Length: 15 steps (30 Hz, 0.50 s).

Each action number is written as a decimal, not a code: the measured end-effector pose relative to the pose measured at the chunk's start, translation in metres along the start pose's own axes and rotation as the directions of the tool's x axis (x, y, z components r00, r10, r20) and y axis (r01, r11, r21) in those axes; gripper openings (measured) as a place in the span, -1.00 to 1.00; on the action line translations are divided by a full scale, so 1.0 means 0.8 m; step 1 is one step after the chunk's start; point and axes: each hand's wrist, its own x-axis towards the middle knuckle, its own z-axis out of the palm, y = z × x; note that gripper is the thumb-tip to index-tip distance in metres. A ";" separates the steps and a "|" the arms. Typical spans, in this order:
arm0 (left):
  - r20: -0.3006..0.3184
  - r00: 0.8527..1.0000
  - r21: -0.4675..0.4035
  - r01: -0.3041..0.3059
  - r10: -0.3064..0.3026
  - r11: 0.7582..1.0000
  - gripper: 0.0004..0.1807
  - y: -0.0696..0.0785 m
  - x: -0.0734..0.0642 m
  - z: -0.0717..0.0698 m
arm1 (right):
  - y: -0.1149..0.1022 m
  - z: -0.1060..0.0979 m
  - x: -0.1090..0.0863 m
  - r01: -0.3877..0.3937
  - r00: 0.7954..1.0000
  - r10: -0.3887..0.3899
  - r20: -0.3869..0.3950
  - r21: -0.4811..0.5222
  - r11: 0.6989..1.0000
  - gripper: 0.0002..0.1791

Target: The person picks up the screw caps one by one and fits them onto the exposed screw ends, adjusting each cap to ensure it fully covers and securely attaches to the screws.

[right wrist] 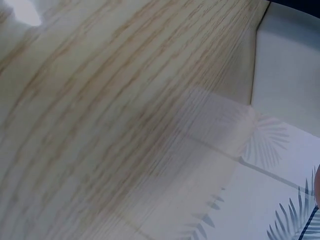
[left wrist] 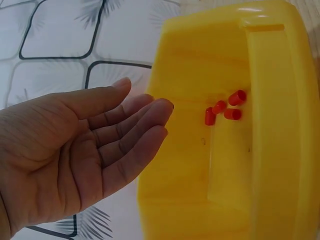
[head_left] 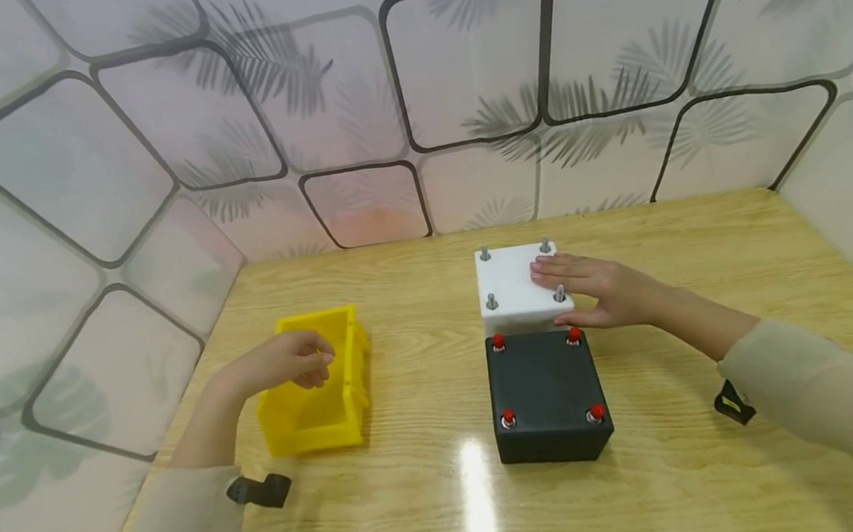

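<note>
In the head view my left hand [head_left: 294, 361] hovers over a yellow bin [head_left: 322, 437], fingers loosely bent and holding nothing. Several small red caps [left wrist: 232, 114] lie at the bottom of this bin in the left wrist view, beyond the fingertips of the relaxed left hand [left wrist: 100, 145]. My right hand [head_left: 604, 287] rests on a white box [head_left: 511, 274], its fingers straight across the top and its thumb by the near right corner. Bare metal bolts [head_left: 491, 302] stick up at the box's corners. Only a sliver of a finger shows at the right wrist view's edge.
Close in front of the white box stands a black box [head_left: 544, 378], with a red cap [head_left: 597, 412] on each corner bolt. Both boxes stand on the wood-grain table [head_left: 430, 499]. Patterned wall covering [head_left: 471, 62] rises behind and at both sides.
</note>
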 end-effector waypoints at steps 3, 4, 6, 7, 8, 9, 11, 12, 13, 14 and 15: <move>0.004 1.000 -0.011 -0.003 0.003 1.000 -0.64 -0.003 0.006 0.001 | -0.001 -0.001 0.001 -0.005 1.000 0.005 0.003 0.005 1.000 -0.33; 0.009 1.000 -0.017 -0.002 0.002 1.000 -0.65 -0.004 0.009 0.001 | -0.001 -0.001 0.001 -0.007 1.000 0.007 0.005 0.006 1.000 -0.33; 0.019 1.000 -0.027 -0.004 0.005 1.000 -0.64 -0.004 0.014 0.002 | -0.001 -0.001 0.000 -0.011 1.000 0.011 0.009 0.015 1.000 -0.33; 0.025 1.000 -0.033 -0.005 0.005 0.999 -0.62 -0.005 0.017 0.002 | -0.001 -0.002 0.000 -0.013 1.000 0.013 0.010 0.020 1.000 -0.33; 0.029 1.000 -0.040 -0.004 0.005 0.999 -0.61 -0.005 0.019 0.002 | -0.001 -0.002 0.000 -0.016 1.000 0.015 0.013 0.024 1.000 -0.33; 0.029 1.000 -0.043 0.003 -0.002 0.999 -0.60 -0.006 0.021 0.002 | -0.001 -0.002 0.000 -0.017 1.000 0.016 0.015 0.031 0.999 -0.32; 0.026 1.000 -0.044 0.017 -0.016 0.999 -0.58 -0.008 0.027 0.003 | 0.000 -0.002 -0.001 -0.022 1.000 0.021 0.015 0.045 0.999 -0.32; 0.022 0.999 -0.043 0.025 -0.024 0.999 -0.57 -0.009 0.030 0.003 | 0.000 -0.001 -0.001 -0.023 1.000 0.023 0.016 0.052 0.998 -0.31; 0.016 0.999 -0.046 0.035 -0.035 0.998 -0.57 -0.011 0.033 0.004 | 0.000 -0.001 -0.001 -0.025 1.000 0.025 0.017 0.058 0.998 -0.31; 0.010 0.999 -0.049 0.044 -0.044 0.998 -0.57 -0.013 0.036 0.004 | 0.000 -0.001 -0.001 -0.027 0.999 0.026 0.018 0.064 0.998 -0.31; 0.003 0.999 -0.050 0.054 -0.054 0.997 -0.58 -0.014 0.039 0.005 | 0.000 -0.001 -0.001 -0.028 0.999 0.027 0.019 0.072 0.997 -0.31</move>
